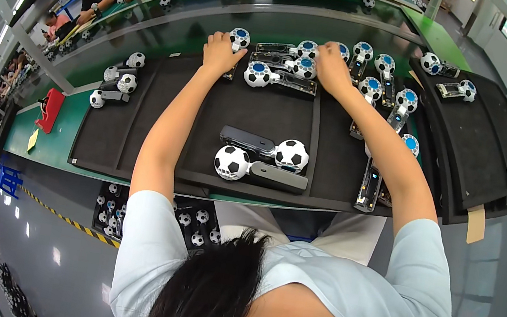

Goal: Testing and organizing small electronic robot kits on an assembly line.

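Observation:
My left hand is closed round the stem of a small soccer-ball device at the far edge of the mat; its white ball shows a blue disc, and the handle is mostly hidden by the palm. My right hand has its fingers curled down between two ball heads, touching or close to another soccer-ball device; what its fingertips hold is hidden. Between my hands lie several such devices with open, see-through handles, among them a larger ball head.
Two finished-looking devices with grey handles lie near the front of the black foam tray. More open devices line the right side. Stacked black trays stand at right, a red tool at left. Other people work across the green bench.

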`<state>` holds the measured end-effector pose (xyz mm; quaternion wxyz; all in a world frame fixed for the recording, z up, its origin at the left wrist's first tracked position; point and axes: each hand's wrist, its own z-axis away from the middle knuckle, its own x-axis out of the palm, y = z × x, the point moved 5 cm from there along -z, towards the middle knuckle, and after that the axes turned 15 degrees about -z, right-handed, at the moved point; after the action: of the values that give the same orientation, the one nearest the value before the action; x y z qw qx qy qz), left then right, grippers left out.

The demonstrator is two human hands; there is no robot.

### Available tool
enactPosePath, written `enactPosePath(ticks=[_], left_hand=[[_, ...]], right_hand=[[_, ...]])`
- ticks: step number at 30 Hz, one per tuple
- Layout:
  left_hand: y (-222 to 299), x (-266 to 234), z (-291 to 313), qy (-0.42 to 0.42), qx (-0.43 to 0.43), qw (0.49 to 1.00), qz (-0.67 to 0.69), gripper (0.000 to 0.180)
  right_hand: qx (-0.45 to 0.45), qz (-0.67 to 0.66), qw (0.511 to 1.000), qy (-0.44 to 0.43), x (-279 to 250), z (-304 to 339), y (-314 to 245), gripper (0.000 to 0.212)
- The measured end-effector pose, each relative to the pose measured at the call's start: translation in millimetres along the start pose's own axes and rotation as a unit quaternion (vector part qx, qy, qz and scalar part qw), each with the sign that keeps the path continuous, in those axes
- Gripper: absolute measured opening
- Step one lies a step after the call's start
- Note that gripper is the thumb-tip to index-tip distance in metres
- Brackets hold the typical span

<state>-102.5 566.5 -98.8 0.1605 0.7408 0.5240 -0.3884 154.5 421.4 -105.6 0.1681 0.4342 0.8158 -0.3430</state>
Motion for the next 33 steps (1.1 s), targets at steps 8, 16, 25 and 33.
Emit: enactPosePath(ticks=[8, 16, 25, 33], left_hand=[[83, -1, -51, -0.119, 0.246, 0.94, 0.202, 0.035], [89, 49, -71, -0.258, 0.153, 0.922, 0.247, 0.056], [104, 33, -59, -0.273, 0.261, 0.919, 0.11, 0.054], [76, -80, -56, -0.009, 0.06, 0.991, 0.118, 0.035]], right_hand=[[-0.088, 0.011, 0.97, -0.225, 18, 18, -61, 0.037], [0.019, 0.054, 0.94, -0.336, 24, 20, -63, 0.055], [0.116, -0.166, 0.911, -0.36, 0, 50, -72, 0.046], [0.312, -0.68, 0.655, -0.112, -87, 64, -90, 0.028]])
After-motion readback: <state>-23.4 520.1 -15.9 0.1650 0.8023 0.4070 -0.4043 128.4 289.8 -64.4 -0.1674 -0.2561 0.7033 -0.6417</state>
